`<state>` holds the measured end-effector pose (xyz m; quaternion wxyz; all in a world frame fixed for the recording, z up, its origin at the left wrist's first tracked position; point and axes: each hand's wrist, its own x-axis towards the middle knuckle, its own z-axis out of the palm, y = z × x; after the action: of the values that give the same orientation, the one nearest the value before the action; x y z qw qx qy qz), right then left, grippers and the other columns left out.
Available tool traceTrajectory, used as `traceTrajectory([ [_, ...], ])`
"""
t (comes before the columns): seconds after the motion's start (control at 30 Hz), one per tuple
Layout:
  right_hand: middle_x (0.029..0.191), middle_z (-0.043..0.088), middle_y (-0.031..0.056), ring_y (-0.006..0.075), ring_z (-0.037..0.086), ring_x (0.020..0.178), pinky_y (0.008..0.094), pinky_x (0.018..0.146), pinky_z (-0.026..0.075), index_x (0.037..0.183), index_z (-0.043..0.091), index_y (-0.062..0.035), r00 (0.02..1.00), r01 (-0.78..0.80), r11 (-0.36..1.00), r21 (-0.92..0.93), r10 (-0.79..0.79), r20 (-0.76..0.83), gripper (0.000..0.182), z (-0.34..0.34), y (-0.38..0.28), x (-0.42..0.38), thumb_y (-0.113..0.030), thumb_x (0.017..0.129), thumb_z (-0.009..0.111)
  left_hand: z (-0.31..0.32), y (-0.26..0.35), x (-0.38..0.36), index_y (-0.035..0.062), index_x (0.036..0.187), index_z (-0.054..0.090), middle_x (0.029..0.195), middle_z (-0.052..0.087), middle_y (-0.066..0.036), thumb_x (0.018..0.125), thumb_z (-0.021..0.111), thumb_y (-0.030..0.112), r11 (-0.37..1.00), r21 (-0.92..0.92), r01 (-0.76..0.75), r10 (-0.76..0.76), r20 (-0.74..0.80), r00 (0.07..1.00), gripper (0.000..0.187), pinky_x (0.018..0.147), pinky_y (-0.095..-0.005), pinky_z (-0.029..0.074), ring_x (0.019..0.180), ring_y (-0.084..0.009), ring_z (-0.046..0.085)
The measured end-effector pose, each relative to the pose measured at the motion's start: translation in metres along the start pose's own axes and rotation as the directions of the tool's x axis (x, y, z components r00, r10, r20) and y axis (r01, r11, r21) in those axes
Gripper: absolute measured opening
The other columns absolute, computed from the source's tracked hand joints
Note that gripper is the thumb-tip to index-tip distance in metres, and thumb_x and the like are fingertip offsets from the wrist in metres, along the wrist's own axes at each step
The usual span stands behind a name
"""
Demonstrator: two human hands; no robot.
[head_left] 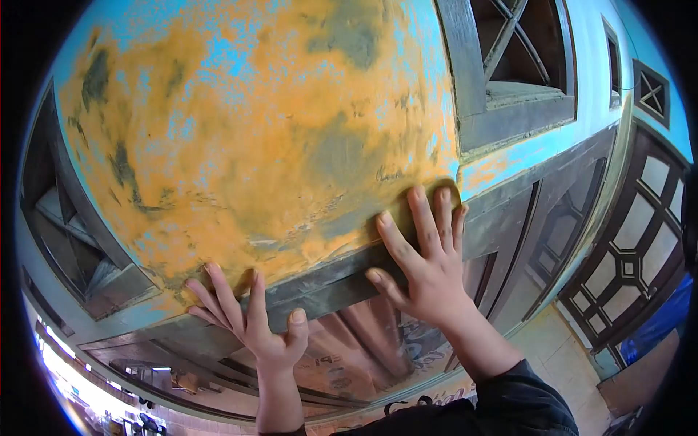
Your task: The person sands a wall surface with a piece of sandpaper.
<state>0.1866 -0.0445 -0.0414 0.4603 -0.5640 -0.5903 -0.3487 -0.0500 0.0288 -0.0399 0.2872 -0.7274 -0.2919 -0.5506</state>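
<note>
A wall patch (276, 138) fills the upper view, orange with grey smears and bright blue showing through. Along its lower edge runs a dark wooden beam (334, 276). My left hand (269, 327) has its fingers spread, with the fingertips at the lower left edge of the patch. Farther right, my right hand (429, 269) lies with spread fingers across the beam, its fingertips at the wall's lower right corner. Dark areas behind the right fingers look like shadow. No object shows in either hand.
Dark wooden frames with crossed bars, one a vent opening (520, 51), flank the wall on both sides. Below the beam hangs a brownish curtain-like sheet (356, 349). At far right stand a panelled door (629, 240) and a blue sheet (658, 327) near the tiled floor (552, 356).
</note>
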Motion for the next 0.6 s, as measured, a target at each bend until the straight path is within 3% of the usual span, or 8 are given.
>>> traceTrajectory([
  [0.03,0.157,0.034,0.0148,0.041,0.022,0.147,0.0599,0.118,0.004,0.142,0.053,-0.0272,1.0,0.018,1.0,-0.025,-0.018,0.004,0.059,-0.004,-0.003,0.011,-0.05,0.088,0.062,0.0,0.002,0.001,0.0051,0.133,0.058,0.157,0.028,-0.027,0.096,0.045,0.056,1.0,0.006,0.006,-0.006,0.001,1.0,0.064,0.114,-0.0639,-0.008,0.147,-0.052,0.008],
  [0.13,0.158,0.028,0.0228,0.0498,0.016,0.147,0.0656,0.115,0.006,0.142,0.053,-0.0221,0.995,0.082,0.997,-0.002,-0.082,0.06,0.065,-0.012,0.0,0.022,-0.048,0.085,0.068,0.005,0.013,0.007,0.005,0.133,0.058,0.157,0.028,-0.027,0.096,0.046,0.054,1.0,0.011,0.021,-0.021,-0.015,1.0,0.063,0.114,-0.0643,-0.008,0.147,-0.052,0.009],
  [0.27,0.156,0.036,0.0112,0.04,0.024,0.147,0.0608,0.118,-0.001,0.142,0.053,-0.0309,0.998,-0.005,1.0,0.009,0.004,0.057,0.057,-0.002,0.01,-0.012,-0.051,0.089,0.06,0.011,0.02,0.009,0.0052,0.134,0.058,0.156,0.03,-0.027,0.096,0.046,0.052,1.0,0.004,0.007,-0.007,-0.02,1.0,0.062,0.114,-0.0647,-0.007,0.147,-0.0524,0.01],
  [0.3,0.157,0.031,0.0212,0.0475,0.017,0.147,0.0641,0.116,0.001,0.143,0.053,-0.0237,0.996,0.069,0.996,-0.064,-0.065,0.054,0.063,-0.003,0.011,-0.008,-0.048,0.086,0.067,0.011,0.023,0.008,0.0053,0.134,0.058,0.155,0.031,-0.027,0.096,0.047,0.052,1.0,0.009,0.003,-0.002,-0.017,1.0,0.062,0.114,-0.0647,-0.007,0.147,-0.0525,0.01],
  [0.43,0.156,0.032,0.0221,0.0472,0.017,0.148,0.0623,0.116,-0.003,0.142,0.054,-0.0237,0.995,0.091,0.994,-0.067,-0.088,0.045,0.063,-0.014,0.009,0.025,-0.049,0.085,0.067,0.014,0.039,0.018,0.0083,0.132,0.06,0.154,0.034,-0.026,0.095,0.046,0.053,0.999,0.037,-0.013,0.012,0.046,0.999,0.06,0.114,-0.065,-0.007,0.146,-0.0535,0.011],
  [0.6,0.157,0.031,0.0217,0.0465,0.015,0.148,0.0642,0.115,-0.006,0.14,0.056,-0.0243,0.997,0.062,0.995,-0.08,-0.059,0.043,0.061,-0.003,0.02,-0.008,-0.051,0.086,0.065,0.02,0.053,0.029,0.0045,0.135,0.058,0.156,0.032,-0.025,0.096,0.045,0.053,0.991,0.098,-0.091,0.084,0.071,0.994,0.063,0.115,-0.063,-0.004,0.148,-0.0494,0.011],
])
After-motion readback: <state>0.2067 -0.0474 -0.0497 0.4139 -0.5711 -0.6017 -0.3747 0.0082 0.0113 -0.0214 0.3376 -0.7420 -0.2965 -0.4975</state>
